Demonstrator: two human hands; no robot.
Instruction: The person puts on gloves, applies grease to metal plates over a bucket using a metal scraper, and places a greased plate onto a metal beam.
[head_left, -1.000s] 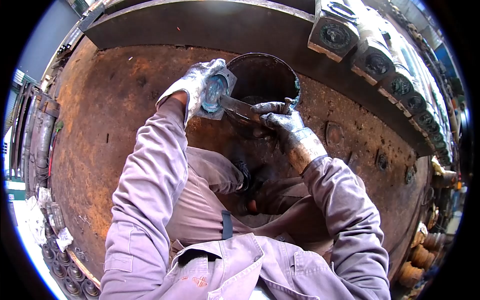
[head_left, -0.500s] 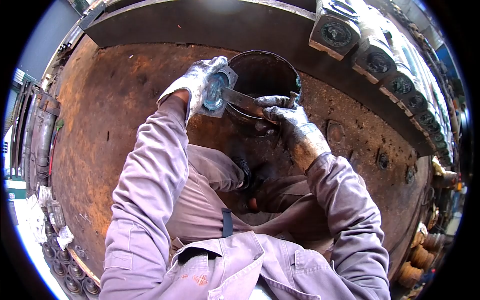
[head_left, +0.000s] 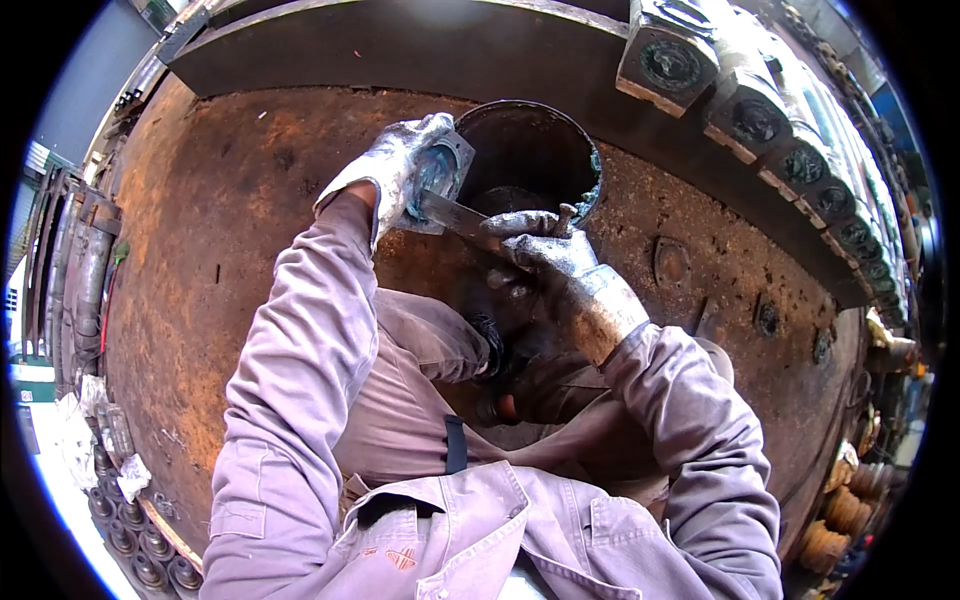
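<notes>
My left hand point(head_left: 392, 168), in a stained white glove, grips a square metal flange point(head_left: 463, 158) by its left side. Blue-green grease is smeared inside the flange's round recess. In my gloved right hand point(head_left: 568, 262) is a flat-bladed scraper point(head_left: 455, 213), its fingers closed round the handle. The blade points left, and its tip lies over the lower part of the recess. Just behind both hands stands a dark round bucket point(head_left: 540, 150) with blue-green grease on its right rim. The right hand is in front of the bucket's lower edge.
A dark steel beam point(head_left: 400, 50) crosses the back. Along the right stands a row of square-ended cylinders point(head_left: 668, 65) with greasy ends. A flat square plate point(head_left: 672, 262) lies on the rusty floor point(head_left: 190, 300). Round metal parts point(head_left: 150, 545) line the lower left.
My right hand has moved left and slightly down with the scraper. The blade tip has shifted from the recess's right side to its lower part. My left hand holds still.
</notes>
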